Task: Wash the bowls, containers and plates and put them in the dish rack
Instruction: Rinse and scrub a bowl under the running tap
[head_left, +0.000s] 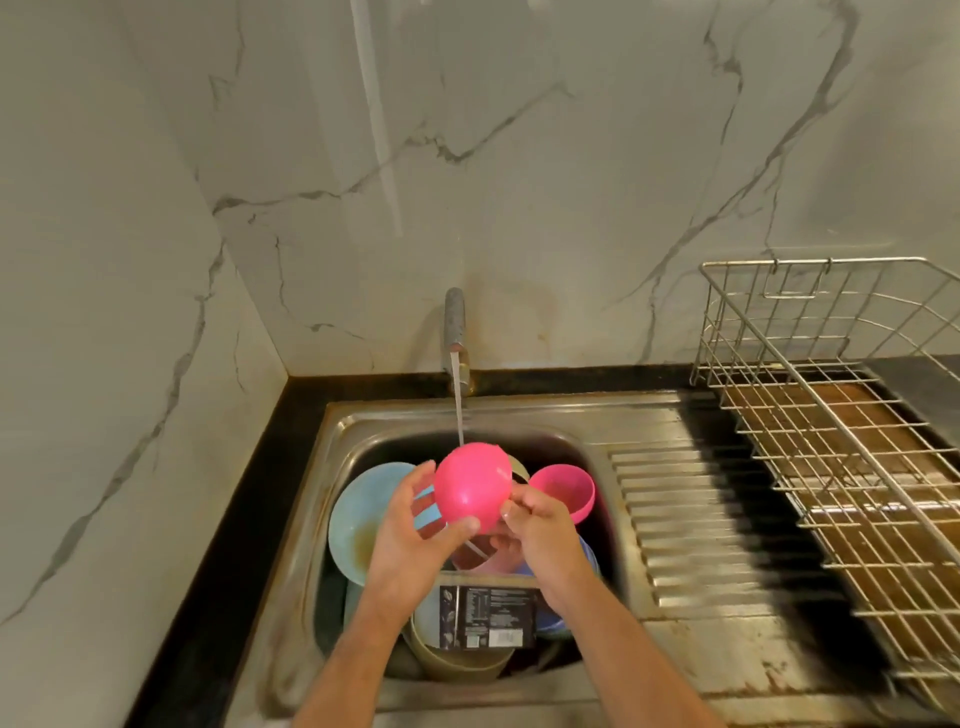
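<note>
Pink bowl (471, 486): upside down, held over the sink (524, 410) under the water stream (457, 405), which lands on its upper rim side.
Left hand (410, 535): fingers curled round the bowl's left side, thumb across its lower edge; grasping the bowl.
Right hand (540, 535): fingertips pinch the bowl's right edge; grasping the bowl too.
Faucet (454, 322): at the back wall behind the sink, running.
Second pink bowl (566, 491): in the basin, right of the held one, tilted, opening facing up-left.
Light blue plate (358, 514): leaning at the basin's left side, brownish residue on its face, partly behind the left hand.
Labelled container (485, 618): near edge of basin, beneath the wrists, dark printed label facing up.
Other dishes: more pieces stacked under the hands, pinkish and blue; cannot tell what each is.
Dish rack (831, 415): wire, on the table right of the sink, well apart from the bowl, beyond the ribbed drainboard (691, 519).
Wall (467, 156): white marble-pattern panels behind and to the left.
</note>
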